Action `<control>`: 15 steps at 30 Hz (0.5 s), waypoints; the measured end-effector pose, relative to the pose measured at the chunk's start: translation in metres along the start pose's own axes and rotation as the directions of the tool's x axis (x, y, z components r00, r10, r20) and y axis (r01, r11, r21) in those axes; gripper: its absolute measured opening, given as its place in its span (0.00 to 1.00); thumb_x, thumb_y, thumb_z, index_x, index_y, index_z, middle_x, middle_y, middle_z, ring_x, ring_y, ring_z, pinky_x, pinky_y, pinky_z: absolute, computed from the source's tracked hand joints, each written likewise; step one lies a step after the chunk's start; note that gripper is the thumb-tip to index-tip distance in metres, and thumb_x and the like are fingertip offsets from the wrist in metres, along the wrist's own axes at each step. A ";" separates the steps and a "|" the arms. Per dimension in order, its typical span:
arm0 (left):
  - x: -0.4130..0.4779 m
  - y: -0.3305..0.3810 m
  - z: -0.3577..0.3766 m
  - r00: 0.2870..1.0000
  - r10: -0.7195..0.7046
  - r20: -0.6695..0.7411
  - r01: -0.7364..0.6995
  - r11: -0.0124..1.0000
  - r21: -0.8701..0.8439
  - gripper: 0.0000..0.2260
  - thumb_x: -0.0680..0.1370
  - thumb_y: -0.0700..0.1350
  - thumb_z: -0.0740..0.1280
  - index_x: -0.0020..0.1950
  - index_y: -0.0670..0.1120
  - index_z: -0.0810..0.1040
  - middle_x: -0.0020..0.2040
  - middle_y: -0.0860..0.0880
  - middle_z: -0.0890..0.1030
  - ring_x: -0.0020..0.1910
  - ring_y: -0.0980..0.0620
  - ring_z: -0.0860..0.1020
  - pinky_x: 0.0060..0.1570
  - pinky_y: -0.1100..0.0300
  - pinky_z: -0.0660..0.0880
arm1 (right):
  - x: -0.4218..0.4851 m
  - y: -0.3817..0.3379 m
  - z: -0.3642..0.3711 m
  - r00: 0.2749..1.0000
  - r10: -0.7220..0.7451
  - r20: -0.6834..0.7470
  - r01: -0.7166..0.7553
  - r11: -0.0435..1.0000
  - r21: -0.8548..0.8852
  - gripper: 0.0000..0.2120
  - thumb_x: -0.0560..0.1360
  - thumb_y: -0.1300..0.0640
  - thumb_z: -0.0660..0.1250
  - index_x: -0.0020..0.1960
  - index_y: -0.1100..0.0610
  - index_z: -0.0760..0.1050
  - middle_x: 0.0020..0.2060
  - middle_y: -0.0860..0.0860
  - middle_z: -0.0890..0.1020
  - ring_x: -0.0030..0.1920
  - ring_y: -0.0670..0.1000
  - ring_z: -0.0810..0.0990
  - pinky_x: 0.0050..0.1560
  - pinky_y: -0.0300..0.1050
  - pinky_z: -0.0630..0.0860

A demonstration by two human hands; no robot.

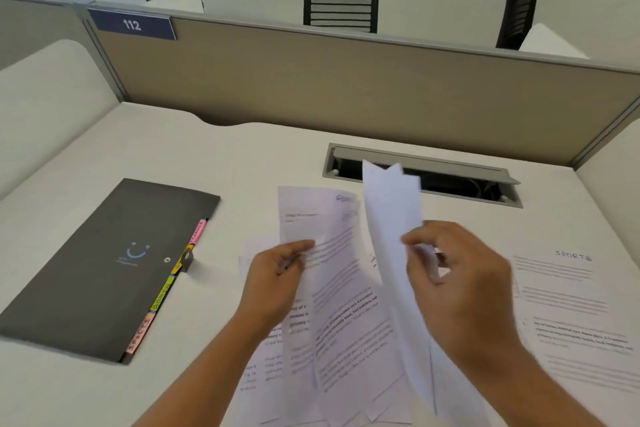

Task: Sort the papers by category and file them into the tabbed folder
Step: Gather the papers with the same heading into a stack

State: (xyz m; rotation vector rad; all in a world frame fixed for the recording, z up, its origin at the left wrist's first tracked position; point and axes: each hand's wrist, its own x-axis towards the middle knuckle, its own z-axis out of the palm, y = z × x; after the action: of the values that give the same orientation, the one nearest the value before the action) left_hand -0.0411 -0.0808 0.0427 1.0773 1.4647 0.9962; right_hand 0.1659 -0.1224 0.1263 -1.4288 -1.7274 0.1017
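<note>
Head view, sign (pixel 131 24) 112, SPORTS sheet (pixel 571 305), left hand (pixel 273 282), right hand (pixel 460 282) pinch papers (pixel 341 308)

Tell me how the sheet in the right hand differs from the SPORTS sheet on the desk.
The held sheet is lifted and curved, pinched by the right hand; the SPORTS sheet lies flat on the desk. The held sheet shows a blank white side; the SPORTS sheet shows printed lines and a handwritten heading. Both are white paper.
</note>
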 end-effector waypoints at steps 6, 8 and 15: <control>-0.030 0.026 0.020 0.930 0.240 0.277 -0.150 0.940 -0.307 0.25 0.74 0.66 0.64 0.59 0.48 0.83 0.58 0.47 0.83 0.60 0.46 0.81 0.59 0.49 0.78 | -0.021 -0.014 0.036 0.975 -0.126 0.184 0.136 0.990 -0.042 0.11 0.74 0.59 0.69 0.56 0.58 0.81 0.50 0.49 0.83 0.50 0.48 0.81 0.55 0.39 0.78; -0.036 0.033 0.023 0.914 0.283 0.291 -0.167 0.916 -0.366 0.27 0.75 0.66 0.63 0.60 0.47 0.82 0.60 0.46 0.82 0.61 0.45 0.80 0.58 0.50 0.78 | -0.026 -0.020 0.038 0.958 -0.104 0.268 0.116 0.993 -0.032 0.15 0.76 0.52 0.68 0.61 0.55 0.79 0.55 0.47 0.82 0.56 0.45 0.78 0.60 0.39 0.76; -0.033 0.047 0.028 0.995 0.082 0.052 -0.054 0.915 -0.399 0.12 0.80 0.43 0.64 0.42 0.39 0.82 0.46 0.39 0.85 0.47 0.37 0.83 0.49 0.43 0.79 | -0.025 -0.018 0.030 0.858 -0.030 0.513 -0.049 0.989 0.139 0.18 0.73 0.37 0.64 0.59 0.44 0.76 0.67 0.36 0.73 0.67 0.34 0.68 0.67 0.32 0.66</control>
State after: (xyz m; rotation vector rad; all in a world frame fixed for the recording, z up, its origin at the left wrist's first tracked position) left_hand -0.0048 -0.0993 0.0916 0.8576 1.1105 1.2320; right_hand 0.1323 -0.1355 0.1039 -1.3760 -2.0878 0.6600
